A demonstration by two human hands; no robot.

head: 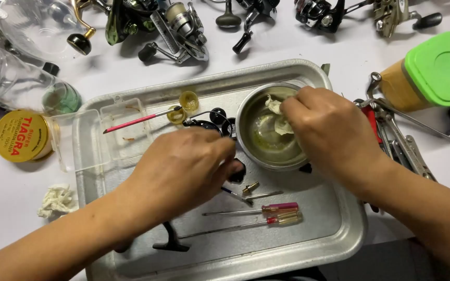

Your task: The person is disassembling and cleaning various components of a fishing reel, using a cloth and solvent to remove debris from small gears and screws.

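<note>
Over the tray, your right hand pinches a soft, oily rag by its bunched top in the bowl, while your left hand grips a small, slippery black reel part.

Crumpled pale cloth inside round steel bowl, on tray

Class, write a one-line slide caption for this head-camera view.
Over a metal tray, the right hand presses a rag into a steel bowl; the left hand grips a black part.

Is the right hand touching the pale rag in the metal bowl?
Touching. The head view shows the right hand with fingertips pinching the pale rag inside the metal bowl.
</note>
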